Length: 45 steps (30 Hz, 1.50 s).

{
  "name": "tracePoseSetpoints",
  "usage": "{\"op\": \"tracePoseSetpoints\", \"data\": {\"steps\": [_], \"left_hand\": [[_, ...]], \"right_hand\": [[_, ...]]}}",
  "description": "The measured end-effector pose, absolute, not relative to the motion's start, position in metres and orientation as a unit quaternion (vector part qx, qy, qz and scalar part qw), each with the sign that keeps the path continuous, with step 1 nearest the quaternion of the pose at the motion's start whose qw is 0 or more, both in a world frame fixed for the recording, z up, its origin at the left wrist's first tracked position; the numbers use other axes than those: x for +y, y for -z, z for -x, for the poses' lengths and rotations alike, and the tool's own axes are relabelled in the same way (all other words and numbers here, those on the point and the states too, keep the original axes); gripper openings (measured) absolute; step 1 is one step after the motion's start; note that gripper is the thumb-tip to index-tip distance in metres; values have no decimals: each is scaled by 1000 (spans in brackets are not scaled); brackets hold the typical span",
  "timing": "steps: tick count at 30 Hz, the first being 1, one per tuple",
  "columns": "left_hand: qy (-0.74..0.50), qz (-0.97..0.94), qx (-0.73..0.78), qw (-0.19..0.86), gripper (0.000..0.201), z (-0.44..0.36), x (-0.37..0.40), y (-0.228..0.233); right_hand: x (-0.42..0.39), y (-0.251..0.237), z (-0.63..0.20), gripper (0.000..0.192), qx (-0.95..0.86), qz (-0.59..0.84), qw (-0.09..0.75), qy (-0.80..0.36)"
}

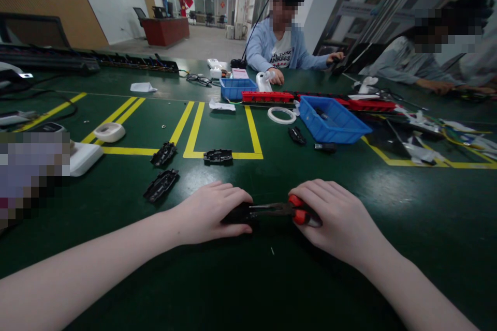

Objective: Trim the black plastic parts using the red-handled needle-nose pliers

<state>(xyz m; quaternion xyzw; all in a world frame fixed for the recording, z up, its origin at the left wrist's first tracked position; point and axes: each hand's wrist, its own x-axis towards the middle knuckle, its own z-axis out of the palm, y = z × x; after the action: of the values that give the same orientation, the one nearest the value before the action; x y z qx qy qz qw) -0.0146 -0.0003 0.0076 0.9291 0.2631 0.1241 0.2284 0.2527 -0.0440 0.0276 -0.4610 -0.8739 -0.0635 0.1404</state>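
Observation:
My left hand (217, 210) is closed around a black plastic piece (237, 214), most of it hidden under the fingers. In my right hand (334, 212) are red-and-black handled pliers (298, 211), their jaws pointing left and reaching the black piece's edge. Whether the jaws grip it I cannot tell. Beyond my left hand lie black plastic shells with moulded insides: one shell (161, 185) nearest, another shell (164, 154) behind it, and a third shell (218, 155) on the yellow tape line. A thin pale sliver (272, 251) lies on the green table before me.
A blue bin (334, 121) stands ahead right, with two black parts beside it and a white tape roll (281, 115) to its left. A smaller blue bin (237, 88) sits farther back near red strips (267, 96). A co-worker (285, 46) sits across the table.

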Motion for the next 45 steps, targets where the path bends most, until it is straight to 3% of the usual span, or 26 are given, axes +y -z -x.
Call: {"op": "tracePoseSetpoints", "data": {"steps": [45], "left_hand": [[-124, -933, 258, 220, 32, 14, 1, -5]], "right_hand": [[-44, -20, -247, 22, -884, 449, 128, 29]]}}
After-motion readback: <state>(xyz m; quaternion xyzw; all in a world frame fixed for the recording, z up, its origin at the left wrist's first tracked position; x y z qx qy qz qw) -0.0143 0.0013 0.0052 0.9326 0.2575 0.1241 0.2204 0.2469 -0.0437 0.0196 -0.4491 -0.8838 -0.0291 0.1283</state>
